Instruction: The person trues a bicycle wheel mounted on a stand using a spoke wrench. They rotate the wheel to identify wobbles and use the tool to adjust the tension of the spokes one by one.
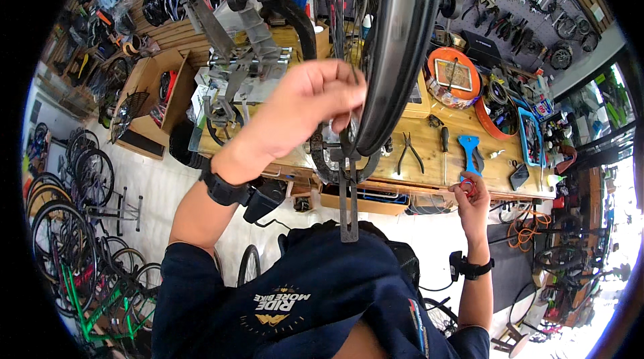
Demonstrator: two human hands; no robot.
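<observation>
A bicycle wheel (402, 43) with a black tire stands upright in a metal truing stand (329, 170), right in front of me. My left hand (315, 98) is raised at the wheel's left side, thumb and fingers pinched together close to the spokes. What lies between those fingertips is too small to tell. Lower down at the bench's front edge, my right hand (473, 206) grips a small red ring-shaped tool (467, 188) between thumb and fingers. Just beyond it lies a flat blue tool (469, 151). A screwdriver (445, 147) and pliers (410, 153) rest to its left.
The wooden workbench (429, 171) also carries a round orange tin (455, 77), a blue tray (531, 136) and a metal fixture (251, 50). Hand tools (516, 30) hang on the back pegboard. An open cardboard box (151, 100) and several bicycles (67, 225) stand at left.
</observation>
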